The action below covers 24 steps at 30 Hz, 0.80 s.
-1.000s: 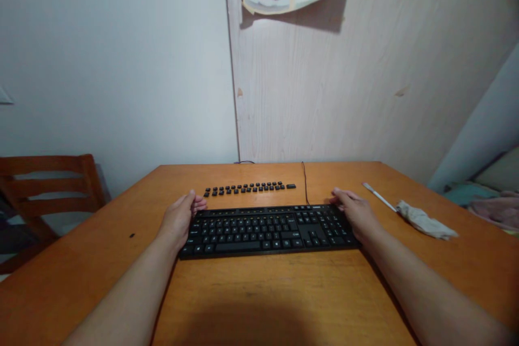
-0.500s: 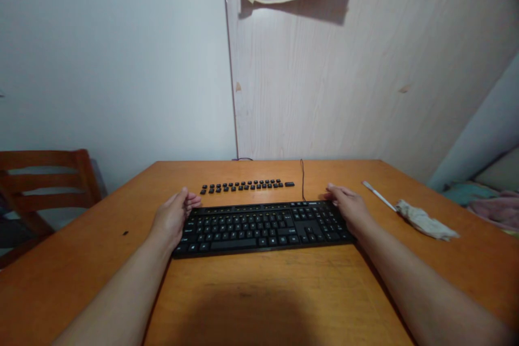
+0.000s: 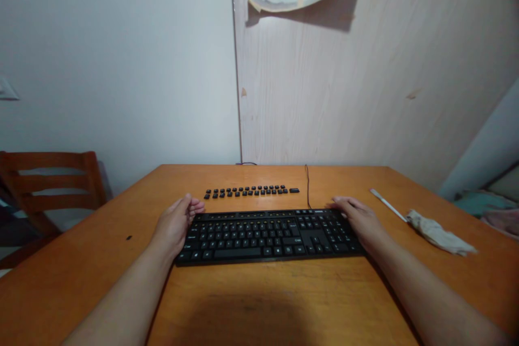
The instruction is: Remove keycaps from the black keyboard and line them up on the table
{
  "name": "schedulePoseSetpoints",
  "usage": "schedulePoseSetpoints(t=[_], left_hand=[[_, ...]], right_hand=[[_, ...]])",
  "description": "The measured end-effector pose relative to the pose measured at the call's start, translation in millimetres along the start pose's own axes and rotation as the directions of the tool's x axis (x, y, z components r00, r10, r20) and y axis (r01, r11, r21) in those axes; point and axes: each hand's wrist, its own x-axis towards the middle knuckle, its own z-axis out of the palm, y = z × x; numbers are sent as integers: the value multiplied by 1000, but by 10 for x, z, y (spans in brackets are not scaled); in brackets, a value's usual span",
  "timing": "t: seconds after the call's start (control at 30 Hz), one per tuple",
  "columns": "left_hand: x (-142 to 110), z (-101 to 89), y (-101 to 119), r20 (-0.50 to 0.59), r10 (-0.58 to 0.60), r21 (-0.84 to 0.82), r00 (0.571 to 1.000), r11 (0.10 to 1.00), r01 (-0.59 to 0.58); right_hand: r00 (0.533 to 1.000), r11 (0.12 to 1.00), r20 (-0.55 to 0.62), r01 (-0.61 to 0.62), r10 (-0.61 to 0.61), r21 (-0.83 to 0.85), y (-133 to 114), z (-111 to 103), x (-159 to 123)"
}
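A black keyboard [image 3: 259,251] lies flat on the wooden table in front of me, its long side toward me. Along its upper rows, keycaps are off and small yellowish spots show. My left hand [image 3: 175,224] is closed around the left end, thumb uppermost, fingertips at the far corner. Around the right end, my right hand [image 3: 360,221] grips in the same way, fingers partly hidden behind the hand. Just beyond the keyboard, loose black keycaps [image 3: 254,192] lie in two neat rows, with a wider keycap [image 3: 294,191] at their right end.
A thin cable [image 3: 308,186] runs from the keyboard to the table's [image 3: 259,308] back edge. A slim white brush [image 3: 387,204] and a crumpled pale cloth [image 3: 438,232] lie at right. One small black piece [image 3: 128,238] sits at left, near a wooden chair [image 3: 52,181].
The whole view has shifted slightly, so everything appears a little lower and farther right. Both hands stay at the ends of the keyboard.
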Motion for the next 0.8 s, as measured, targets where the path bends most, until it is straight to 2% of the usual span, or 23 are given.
schedulePoseSetpoints(t=[0.47, 0.8], left_hand=[[36, -37, -52, 12, 5, -2, 1000, 1000, -5], [5, -11, -31, -4, 11, 12, 1000, 1000, -10]], right_hand=[[1000, 997, -19, 23, -24, -67, -85, 13, -53], [999, 999, -36, -4, 2, -51, -108, 24, -78]])
